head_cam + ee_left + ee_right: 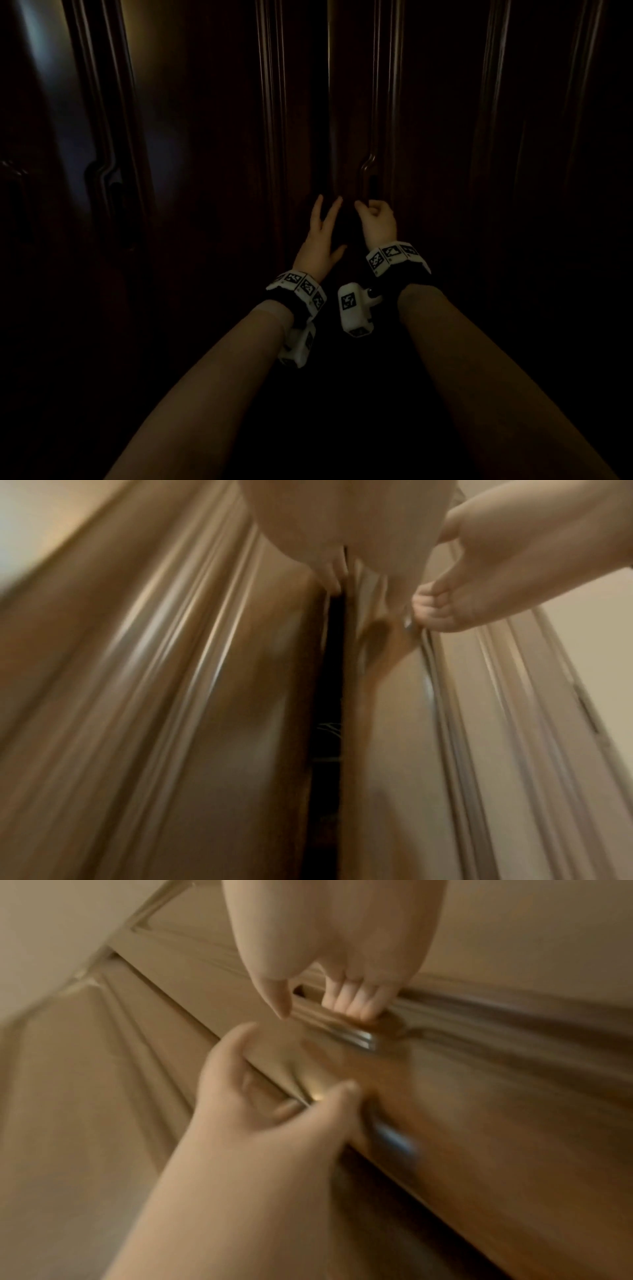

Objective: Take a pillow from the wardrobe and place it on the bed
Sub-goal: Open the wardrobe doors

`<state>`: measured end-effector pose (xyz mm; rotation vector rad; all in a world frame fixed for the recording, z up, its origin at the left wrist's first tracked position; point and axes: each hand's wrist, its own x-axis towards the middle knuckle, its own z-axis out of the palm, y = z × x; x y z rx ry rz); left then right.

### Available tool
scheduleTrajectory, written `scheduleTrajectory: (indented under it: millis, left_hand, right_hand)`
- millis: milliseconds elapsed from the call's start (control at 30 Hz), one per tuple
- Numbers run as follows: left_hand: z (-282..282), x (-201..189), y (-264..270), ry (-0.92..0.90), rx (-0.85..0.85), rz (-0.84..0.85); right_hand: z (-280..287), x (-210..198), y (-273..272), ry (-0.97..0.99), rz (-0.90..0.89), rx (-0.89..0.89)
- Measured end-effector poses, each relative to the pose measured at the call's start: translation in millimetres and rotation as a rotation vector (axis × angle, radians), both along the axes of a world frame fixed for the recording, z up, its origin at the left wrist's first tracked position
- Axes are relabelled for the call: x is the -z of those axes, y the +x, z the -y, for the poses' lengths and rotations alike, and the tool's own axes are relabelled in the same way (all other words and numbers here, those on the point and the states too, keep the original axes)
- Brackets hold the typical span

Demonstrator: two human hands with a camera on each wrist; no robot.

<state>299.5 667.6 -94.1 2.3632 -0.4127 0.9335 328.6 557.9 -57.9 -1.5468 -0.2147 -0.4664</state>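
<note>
Dark wooden wardrobe doors fill the head view, and no pillow or bed shows. My right hand [375, 216] is curled round the vertical handle [373, 190] of the right door [438, 137]; the right wrist view shows its fingers [349, 1001] wrapped over the handle [346, 1030]. My left hand [323, 222] is just to the left, at the seam. Its fingertips [334, 573] hook into the narrow dark gap [329, 669] between the doors. The thumb [342, 1092] lies on the right door's front.
The left door [205, 137] stands shut beside the gap. Farther left is another door with its own handle [114, 195]. A pale wall [603, 642] borders the wardrobe on the right. The wardrobe's inside is too dark to make out.
</note>
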Motion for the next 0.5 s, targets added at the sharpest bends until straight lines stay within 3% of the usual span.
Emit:
scheduleTrajectory:
  millis: [167, 233, 333, 500]
  left_hand:
    - [29.1, 8.6, -35.7, -0.353, 0.176, -0.168]
    - [44.0, 13.6, -53.5, -0.251, 0.126, -0.145]
    - [70.1, 23.3, -89.6, 0.045, 0.094, -0.126]
    - [120.5, 40.8, -138.7, 0.429, 0.130, -0.067]
  right_hand:
    - [35.0, 9.9, -40.5, 0.048, 0.045, -0.023]
    - [53.3, 12.9, -58.3, 0.061, 0.064, -0.026]
    - [84.3, 20.1, -89.2, 0.124, 0.110, -0.057]
    - [149.3, 33.4, -129.1, 0.124, 0.184, -0.077]
